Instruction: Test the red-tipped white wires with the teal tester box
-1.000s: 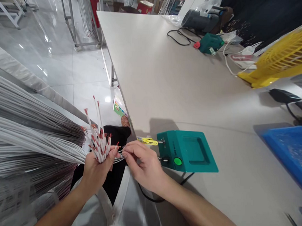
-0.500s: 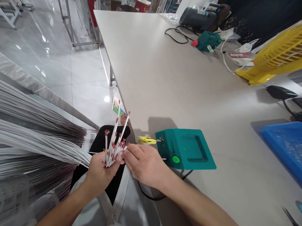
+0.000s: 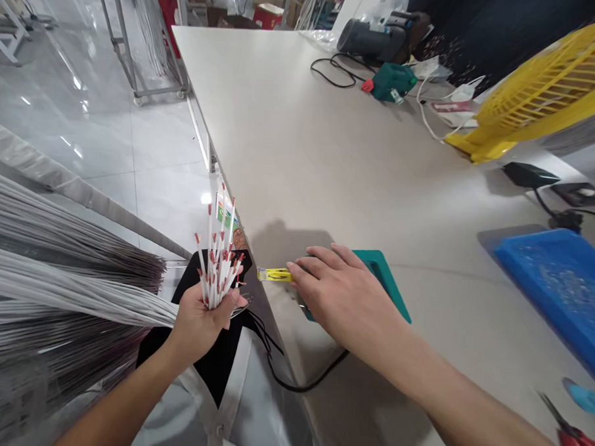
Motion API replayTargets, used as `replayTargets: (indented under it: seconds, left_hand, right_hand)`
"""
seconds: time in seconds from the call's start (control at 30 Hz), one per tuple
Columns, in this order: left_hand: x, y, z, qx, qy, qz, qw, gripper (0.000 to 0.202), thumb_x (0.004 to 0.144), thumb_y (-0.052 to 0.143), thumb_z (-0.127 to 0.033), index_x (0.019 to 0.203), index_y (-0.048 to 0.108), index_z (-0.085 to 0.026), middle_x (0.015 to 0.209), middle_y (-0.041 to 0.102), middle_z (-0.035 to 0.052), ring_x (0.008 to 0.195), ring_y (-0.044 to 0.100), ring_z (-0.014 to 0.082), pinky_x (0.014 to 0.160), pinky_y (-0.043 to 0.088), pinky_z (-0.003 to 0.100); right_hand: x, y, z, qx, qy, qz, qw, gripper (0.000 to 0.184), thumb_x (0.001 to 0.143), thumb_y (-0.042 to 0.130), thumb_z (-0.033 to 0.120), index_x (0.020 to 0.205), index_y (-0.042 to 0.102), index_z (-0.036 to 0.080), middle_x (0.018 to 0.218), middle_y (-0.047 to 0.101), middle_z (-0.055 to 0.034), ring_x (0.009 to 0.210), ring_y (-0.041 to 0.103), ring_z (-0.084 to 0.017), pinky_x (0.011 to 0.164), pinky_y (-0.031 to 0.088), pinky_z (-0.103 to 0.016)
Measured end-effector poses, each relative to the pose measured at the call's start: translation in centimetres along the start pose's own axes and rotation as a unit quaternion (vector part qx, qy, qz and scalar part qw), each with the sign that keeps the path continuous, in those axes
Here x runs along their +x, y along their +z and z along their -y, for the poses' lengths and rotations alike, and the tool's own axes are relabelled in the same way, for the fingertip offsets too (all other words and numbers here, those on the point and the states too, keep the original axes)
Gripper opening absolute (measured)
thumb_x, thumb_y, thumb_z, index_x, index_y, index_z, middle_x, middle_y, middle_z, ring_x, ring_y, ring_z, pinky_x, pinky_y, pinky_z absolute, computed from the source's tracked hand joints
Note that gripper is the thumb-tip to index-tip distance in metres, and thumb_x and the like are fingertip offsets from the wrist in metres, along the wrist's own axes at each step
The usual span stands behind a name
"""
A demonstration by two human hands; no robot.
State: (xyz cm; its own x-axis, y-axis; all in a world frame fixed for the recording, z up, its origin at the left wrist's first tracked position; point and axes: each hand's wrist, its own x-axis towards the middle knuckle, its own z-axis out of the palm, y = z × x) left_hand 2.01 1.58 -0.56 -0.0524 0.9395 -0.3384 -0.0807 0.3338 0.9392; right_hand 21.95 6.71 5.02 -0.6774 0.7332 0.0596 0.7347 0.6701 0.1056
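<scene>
My left hand (image 3: 199,320) is closed around a bundle of white wires (image 3: 219,275), their stripped, copper-red ends pointing up at uneven heights. Thin dark strands (image 3: 262,331) show beside its fingertips and hang over the table edge. On top of a green bench device (image 3: 395,293) lies my right hand (image 3: 341,287), palm down, fingers stretched out, with no wire seen in it. It covers most of the device, including its button. A yellow piece (image 3: 275,274) sticks out from the device toward the bundle, just left of my right fingertips.
Long white wires (image 3: 68,279) lie in a heap at the left. On the table (image 3: 291,131) are a blue tray (image 3: 527,272), red-handled scissors (image 3: 576,439), a yellow fan (image 3: 540,89), a second green device (image 3: 392,81) and a dark motor (image 3: 367,40). A black cable (image 3: 310,386) trails at the front.
My right hand has left the wire ends and moved right onto the green device, covering its button. My left hand still holds the bundle, now more upright. The view has shifted slightly.
</scene>
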Motion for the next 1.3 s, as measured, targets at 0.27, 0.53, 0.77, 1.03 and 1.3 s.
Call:
replayTargets:
  seconds: [0.27, 0.53, 0.77, 1.03, 1.3]
  left_hand:
    - [1.1, 1.6, -0.8, -0.059, -0.016, 0.035, 0.997, 0.048, 0.074, 0.065, -0.034, 0.114, 0.056, -0.010, 0.069, 0.067, 0.0064, 0.040, 0.043, 0.0070, 0.040, 0.035, 0.021]
    - [1.5, 2.0, -0.7, -0.070, -0.026, 0.035, 0.997, 0.054, 0.074, 0.065, -0.032, 0.121, 0.051, -0.010, 0.065, 0.065, 0.0045, 0.039, 0.041, 0.0059, 0.039, 0.033, 0.020]
    - [1.7, 2.1, -0.6, -0.063, -0.026, 0.026, 0.997, 0.047, 0.073, 0.066, -0.031, 0.112, 0.057, -0.008, 0.064, 0.066, 0.0059, 0.038, 0.041, 0.0056, 0.038, 0.034, 0.019]
    - [1.8, 2.2, -0.1, -0.055, -0.028, 0.042, 0.997, 0.046, 0.073, 0.066, -0.030, 0.111, 0.057, -0.007, 0.069, 0.067, 0.0074, 0.040, 0.043, 0.0060, 0.039, 0.036, 0.021]
    - [2.0, 1.8, -0.1, -0.019, -0.032, 0.070, 0.997, 0.039, 0.073, 0.066, -0.031, 0.103, 0.061, -0.007, 0.066, 0.066, 0.0062, 0.040, 0.039, 0.0054, 0.039, 0.032, 0.021]
  right_hand:
    - [1.9, 0.1, -1.6, 0.074, -0.019, 0.099, 0.992, 0.018, 0.080, 0.059, 0.023, 0.096, 0.064, 0.018, 0.083, 0.067, -0.0073, 0.087, 0.058, -0.025, 0.082, 0.033, -0.043]
    - [2.2, 0.3, -1.9, 0.119, -0.043, 0.144, 0.981, 0.014, 0.085, 0.051, 0.024, 0.086, 0.063, 0.017, 0.083, 0.066, -0.0097, 0.091, 0.056, -0.028, 0.089, 0.025, -0.060]
    - [2.7, -0.2, -1.8, 0.131, -0.020, 0.157, 0.979, 0.007, 0.079, 0.059, 0.023, 0.077, 0.063, 0.018, 0.081, 0.065, -0.0083, 0.098, 0.053, -0.029, 0.091, 0.023, -0.063]
    - [2.9, 0.1, -1.3, 0.088, 0.013, 0.153, 0.984, 0.007, 0.076, 0.060, 0.020, 0.072, 0.060, 0.015, 0.080, 0.064, -0.0053, 0.090, 0.058, -0.021, 0.103, 0.015, -0.056]
    - [2.6, -0.6, -0.9, 0.061, 0.016, 0.162, 0.985, 0.014, 0.076, 0.064, 0.027, 0.082, 0.062, 0.014, 0.085, 0.065, -0.0088, 0.096, 0.055, -0.027, 0.098, 0.016, -0.064]
